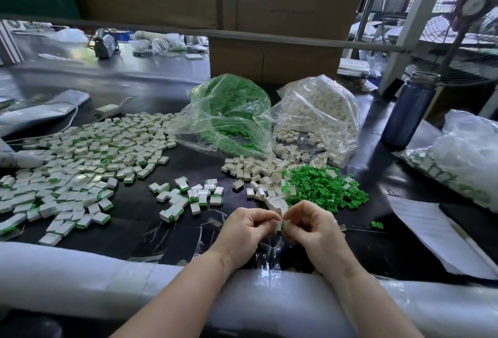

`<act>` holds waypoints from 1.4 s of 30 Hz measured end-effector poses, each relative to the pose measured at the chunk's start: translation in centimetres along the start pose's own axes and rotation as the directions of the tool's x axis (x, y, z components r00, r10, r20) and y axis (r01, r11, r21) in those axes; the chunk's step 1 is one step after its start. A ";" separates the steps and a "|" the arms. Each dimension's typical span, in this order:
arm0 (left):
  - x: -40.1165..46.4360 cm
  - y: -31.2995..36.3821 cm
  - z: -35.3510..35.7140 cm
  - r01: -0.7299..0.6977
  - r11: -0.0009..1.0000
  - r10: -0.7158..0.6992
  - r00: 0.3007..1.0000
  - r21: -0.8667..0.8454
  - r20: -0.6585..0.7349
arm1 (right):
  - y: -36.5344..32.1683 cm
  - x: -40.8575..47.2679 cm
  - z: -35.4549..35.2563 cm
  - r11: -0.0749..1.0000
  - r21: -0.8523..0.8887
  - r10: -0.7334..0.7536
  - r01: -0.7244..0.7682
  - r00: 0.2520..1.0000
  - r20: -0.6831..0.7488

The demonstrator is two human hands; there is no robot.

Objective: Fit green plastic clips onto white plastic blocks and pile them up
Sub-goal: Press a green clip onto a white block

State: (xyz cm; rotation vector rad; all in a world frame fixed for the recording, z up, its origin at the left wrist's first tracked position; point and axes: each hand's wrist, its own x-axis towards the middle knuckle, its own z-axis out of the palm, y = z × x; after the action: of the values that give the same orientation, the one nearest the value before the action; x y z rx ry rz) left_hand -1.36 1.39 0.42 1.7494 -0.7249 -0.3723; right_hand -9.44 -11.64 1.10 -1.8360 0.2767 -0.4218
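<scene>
Head view looks down on both hands meeting just above the near edge of the dark table (pixel 140 203). Left hand (pixel 246 230) has its fingers curled round a white block (pixel 278 225), and the right hand (pixel 310 225) pinches a green clip (pixel 283 225) against that block's end, the two pieces touching between the fingertips. Just beyond the right hand lies a loose heap of green clips (pixel 326 189), too many to count, with bare white blocks (pixel 258 170) scattered beside it. Beyond the left hand sits a small cluster of finished blocks (pixel 188 194), roughly twenty; farther off to that side spreads a far larger pile (pixel 80 159), past counting. Two clear bags stand well beyond the hands, one of green clips (pixel 229 111), one of white blocks (pixel 318 114). One stray clip (pixel 376 225) lies out past the right hand.
</scene>
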 end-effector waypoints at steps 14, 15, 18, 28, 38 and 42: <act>-0.1 -0.2 0.2 -0.040 0.985 0.038 0.999 0.166 0.018 | 0.0 0.0 -0.1 0.999 0.003 0.035 -0.035 0.999 0.038; -0.1 -0.1 0.2 -0.037 0.988 0.036 0.999 0.150 0.007 | 0.0 0.1 -0.1 0.999 0.027 0.040 -0.041 0.999 0.026; -0.3 0.0 0.4 -0.067 0.990 0.070 0.997 0.128 -0.025 | 0.0 0.2 -0.1 0.994 0.091 0.062 -0.060 0.998 -0.013; -0.1 -0.3 0.5 -0.131 0.979 0.142 0.988 0.153 -0.061 | 0.1 0.2 -0.3 0.982 0.168 0.094 -0.089 0.995 -0.026; 0.1 -0.2 -0.1 -0.037 0.995 0.040 0.998 0.087 -0.038 | 0.1 0.2 0.1 0.993 0.045 0.106 -0.105 0.994 -0.022; 0.0 -0.2 -0.1 -0.010 0.990 0.012 1.000 0.140 -0.012 | 0.1 0.2 0.1 0.993 -0.068 0.095 -0.095 0.995 -0.001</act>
State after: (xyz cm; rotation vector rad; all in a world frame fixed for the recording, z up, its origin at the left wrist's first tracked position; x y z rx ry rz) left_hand -1.29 1.50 0.27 1.8771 -0.7664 -0.3081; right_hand -9.20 -11.63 1.03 -1.8806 0.3795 -0.3478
